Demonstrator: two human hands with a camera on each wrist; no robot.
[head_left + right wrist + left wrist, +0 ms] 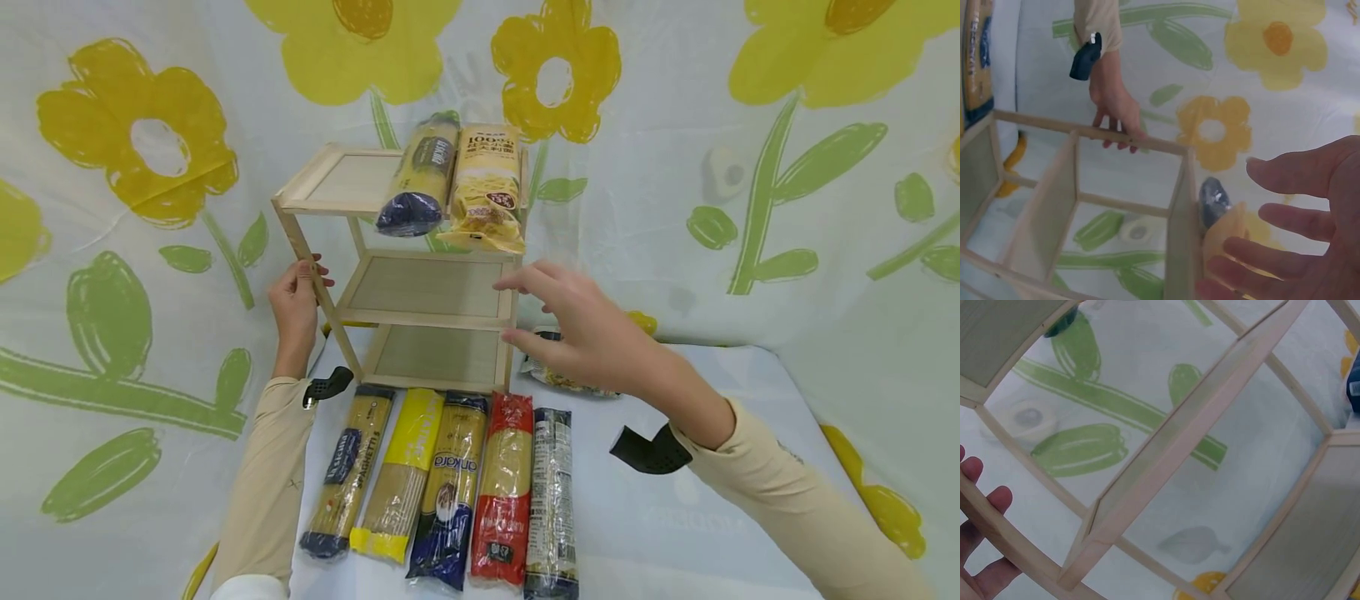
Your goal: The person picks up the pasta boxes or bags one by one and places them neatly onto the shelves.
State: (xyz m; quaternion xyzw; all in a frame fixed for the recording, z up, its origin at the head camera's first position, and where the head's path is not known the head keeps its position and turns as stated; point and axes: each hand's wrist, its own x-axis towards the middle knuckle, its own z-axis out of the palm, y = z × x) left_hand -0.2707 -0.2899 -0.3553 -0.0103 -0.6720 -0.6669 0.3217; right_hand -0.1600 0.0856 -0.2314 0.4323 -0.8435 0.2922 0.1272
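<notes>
While the left hand (295,302) curls its fingers round the front left post of the wooden shelf rack (420,287), the right hand (581,325) hovers just off the rack's right side with its fingers spread and relaxed, holding nothing. From the right wrist view the right hand's fingertips (1260,172) lie near the rack's top edge, though whether they touch the wood cannot be told.

Pale, unfinished-looking wood makes up the rack, which has three tiers with slim square posts at the corners; each tier is a thin frame around a flat greyish-beige panel. It stands upright at the back of the white table (675,517), against a cloth printed with yellow flowers (142,142).

On the rack's top tier lie two packets side by side, overhanging its front edge: a yellow packet with a dark blue end (423,179) on the left and a yellow noodle packet (486,187) on the right, the two touching. The middle and bottom tiers show only their panels.

Just in front of the rack, five long pasta packets (450,487) lie in a row, side by side. Another packet (555,375) lies beside the rack's right foot, partly hidden by the right hand.
</notes>
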